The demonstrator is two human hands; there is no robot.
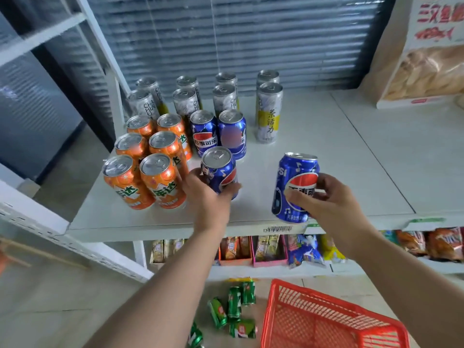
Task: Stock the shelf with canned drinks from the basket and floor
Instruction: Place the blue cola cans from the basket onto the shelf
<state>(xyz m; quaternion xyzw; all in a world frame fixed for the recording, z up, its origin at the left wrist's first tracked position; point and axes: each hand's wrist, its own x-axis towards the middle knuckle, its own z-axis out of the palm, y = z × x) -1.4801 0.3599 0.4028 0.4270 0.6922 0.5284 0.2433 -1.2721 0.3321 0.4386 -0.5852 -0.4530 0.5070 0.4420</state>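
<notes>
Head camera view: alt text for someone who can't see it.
A person's left hand grips a blue can on a white shelf beside orange cans, while the right hand holds a second blue can near its front edge. Green cans lie on the floor by a red basket.

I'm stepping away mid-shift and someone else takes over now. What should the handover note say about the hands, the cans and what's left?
Left hand grips a blue can, upright, on or just above the shelf, in front of two standing blue cans.
Right hand grips a second blue can at the shelf's front edge.
Done: orange cans and silver cans stand in rows.
Left: place both held cans, then the green cans lying on the floor beside the red basket.
</notes>
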